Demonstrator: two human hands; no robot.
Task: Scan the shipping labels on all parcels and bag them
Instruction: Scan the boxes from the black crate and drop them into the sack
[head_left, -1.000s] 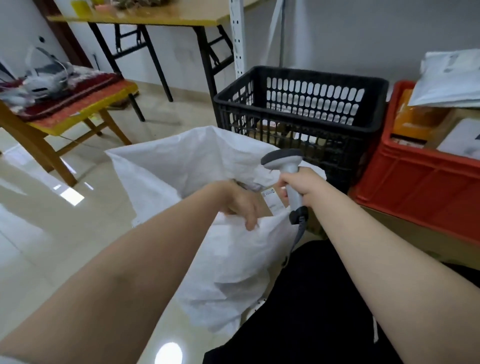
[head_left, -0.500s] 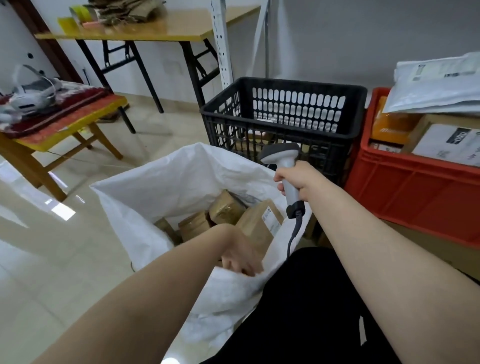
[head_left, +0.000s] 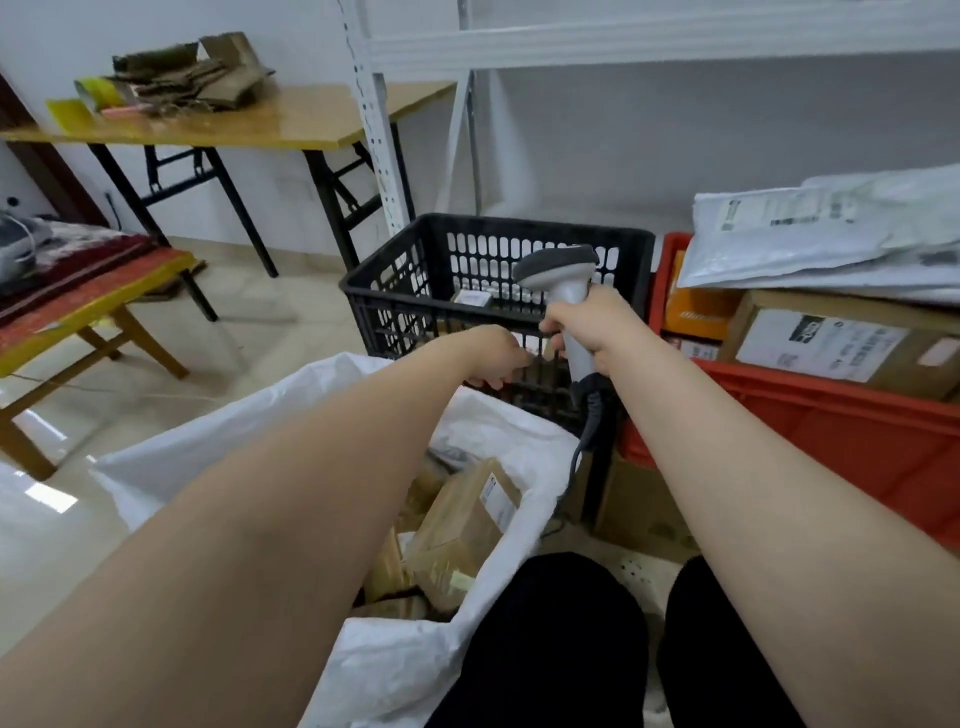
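White woven plastic fills the nearest ground: the open bag (head_left: 218, 457) sits just under my two forearms, below and nearer than both grips. Inside it I see brown cardboard parcels (head_left: 462, 514), the uppermost one tilted with a white label on its end, lying below and between the grips.

My right grip (head_left: 592, 332) is wrapped tight around the handle of the grey scanner (head_left: 558, 270), whose head stands above the knuckles, with its dark cable (head_left: 584, 441) dropping from under the fist toward the bag's rim. My left grip (head_left: 496, 356) reaches forward just to the left of the right one, fingers curled downward at the near wall of the black crate (head_left: 410, 301); I cannot tell whether it has hold of anything, since the fingertips are blurred against the lattice.

Beyond both grips, inside that crate, one small labelled parcel (head_left: 470, 298) shows. To the right of the right grip, the red crate (head_left: 852, 431) carries a cardboard box (head_left: 841, 340) with a big printed label, an orange packet (head_left: 693, 312), and grey mailer bags (head_left: 810, 239) piled on top.

Far left of the grips stands a wooden counter (head_left: 270, 124) bearing flattened cardboard scraps (head_left: 187, 73).
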